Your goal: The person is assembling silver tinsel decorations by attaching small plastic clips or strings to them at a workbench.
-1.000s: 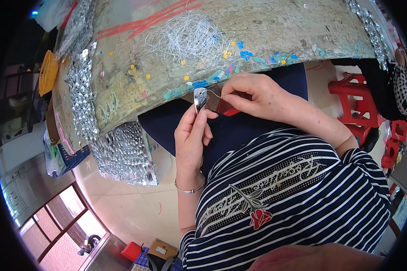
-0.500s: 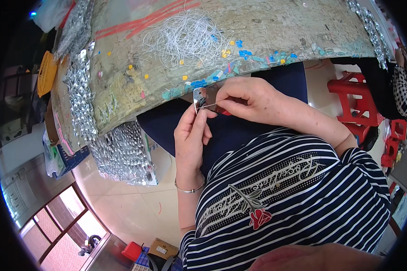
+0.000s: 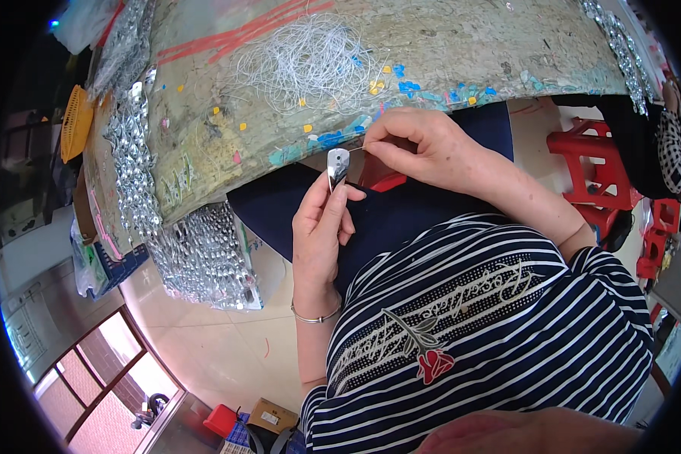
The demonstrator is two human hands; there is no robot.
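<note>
My left hand (image 3: 322, 227) pinches the lower end of a shiny silver piece (image 3: 338, 168), which stands up over my navy lap (image 3: 272, 204), just by the near edge of the worktable (image 3: 469, 45). Across a narrow gap, my right hand (image 3: 420, 151) grips a thin thread (image 3: 357, 148) in its fingertips, close along that same edge, with a white tangle (image 3: 306, 64) lying farther in and a red stool (image 3: 594, 166) off to my right.

White-striped navy T-shirt (image 3: 492, 356), pale lettering (image 3: 473, 303) and red rose (image 3: 435, 367) on its front; silver bangle (image 3: 316, 319) left of it, dark-blue legwear (image 3: 276, 208) beyond.
</note>
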